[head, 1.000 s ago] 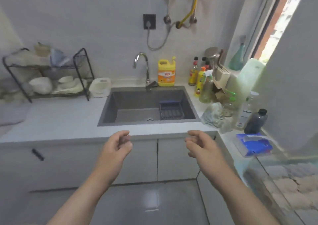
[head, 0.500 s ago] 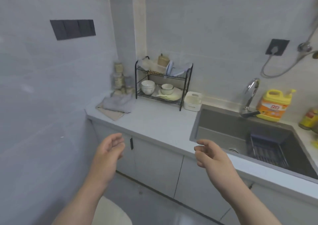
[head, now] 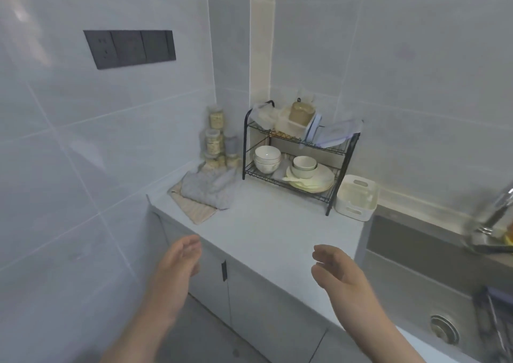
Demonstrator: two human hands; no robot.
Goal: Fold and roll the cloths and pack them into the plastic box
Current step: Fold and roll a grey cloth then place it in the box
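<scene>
Counter [head: 277, 232] and cloths [head: 206, 190] nearer than before

I see the tap [head: 497, 218] only as a smear, cut by the right edge, as is the sink [head: 410, 265]. At the far left corner of the surface [head: 272, 232] the grey cloth [head: 208, 187] covers most of the beige cloth [head: 194, 212]. I cannot tell what the jars [head: 215, 140] hold.

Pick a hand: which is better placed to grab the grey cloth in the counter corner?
Left hand, probably: open, empty, nearer the grey cloth. The right hand hangs farther off, toward the sink.
</scene>
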